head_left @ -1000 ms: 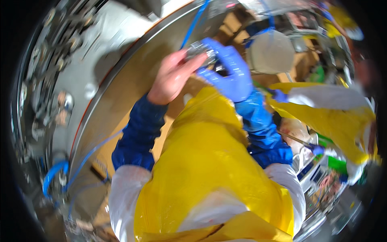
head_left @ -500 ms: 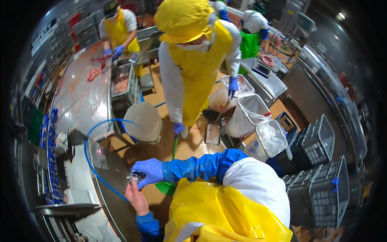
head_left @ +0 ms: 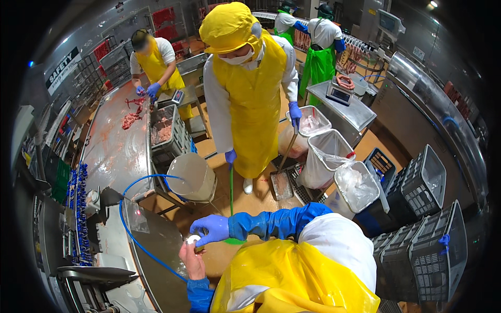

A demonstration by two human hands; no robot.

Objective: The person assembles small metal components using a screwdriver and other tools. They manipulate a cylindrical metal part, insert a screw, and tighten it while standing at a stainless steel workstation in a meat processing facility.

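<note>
- Left hand (head_left: 192, 261), bare, is gripping a small white round object (head_left: 193, 239).
- Right hand (head_left: 210, 229), blue-gloved, is pinching that object from above.
- Both are working beside the steel table (head_left: 156, 245).

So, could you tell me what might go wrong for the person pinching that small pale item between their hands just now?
The small pale item is pinched only between the gloved right hand and the bare left hand, so it may slip onto the wet orange floor. The left hand has no glove near meat work, which could mean contamination. The blue hose loops close by and might snag an arm.
</note>
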